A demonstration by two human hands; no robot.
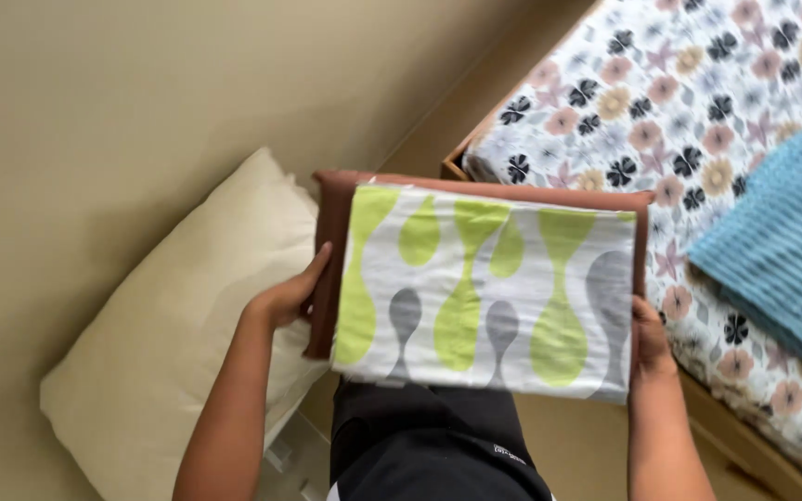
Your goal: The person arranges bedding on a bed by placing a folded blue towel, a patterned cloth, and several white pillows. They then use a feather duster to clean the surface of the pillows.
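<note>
Nearest, a stack of folded cloth is held level between both hands, in front of the person's dark clothing [429,436]. The left hand [288,295] is pressed against the stack's left edge, its fingers [317,264] laid fairly straight along the side of the brown fabric [327,241] rather than curled round it. The right hand [650,339] is set against the right edge; only its back and thumb side are seen, the fingertips being hidden behind the cloth, so how far they are spread cannot be told. Between the two sets of fingers lies the folded patterned cloth [489,288], white with lime-green and grey drop shapes, resting on top of the brown fabric, which shows as a border past the left fingers and along the far edge.

Beyond and outward of the left fingers, a cream pillow [169,353] is seen lying against the beige wall [122,102]. Outward of the right fingers and farther off, a bed is covered by a floral sheet [661,102] with dark, pink and tan flowers, its wooden frame [744,445] showing just below the right wrist. On that sheet, well apart from the right fingers, a folded blue ribbed blanket [782,241] is laid.
</note>
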